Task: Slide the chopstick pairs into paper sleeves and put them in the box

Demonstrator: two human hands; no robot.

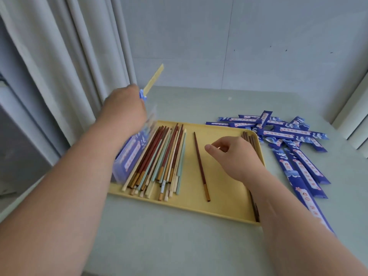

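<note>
One pale green table (179, 246) carries everything here. In its middle lies a yellow tray (219, 198), and at 3 o'clock from the tray a heap of empty blue paper sleeves (288, 134) is spread. At the 9 o'clock edge of the tray stands the clear box (127, 154). It is blurred, but we can see blue sleeves inside it. Just beside the box, in the left part of the tray, lies a bundle of loose chopsticks (165, 156) in brown, cream and light green, with its long axis from 12 to 6 o'clock.

The left hand (123, 108) is above the far end of the box. Its fingers are closed round a sleeved pair (154, 80), whose cream ends point out toward 1 o'clock. We judge that this pair is going into the box.

The right hand (235, 154) hovers over the right part of the tray, palm down and fingers loosely curled. We see nothing in them. Under it, along the 3 o'clock rim, lie some dark chopsticks (248, 137).

The single brown chopstick (201, 166) lies alone on the bare tray, at 9 o'clock from the right hand, near the thumb tip but apart. Its axis runs about 12 to 6, with the lighter end toward 6. The right hand is much nearer and free, so we think it should take this one, with the fingers coming across the stick.
</note>
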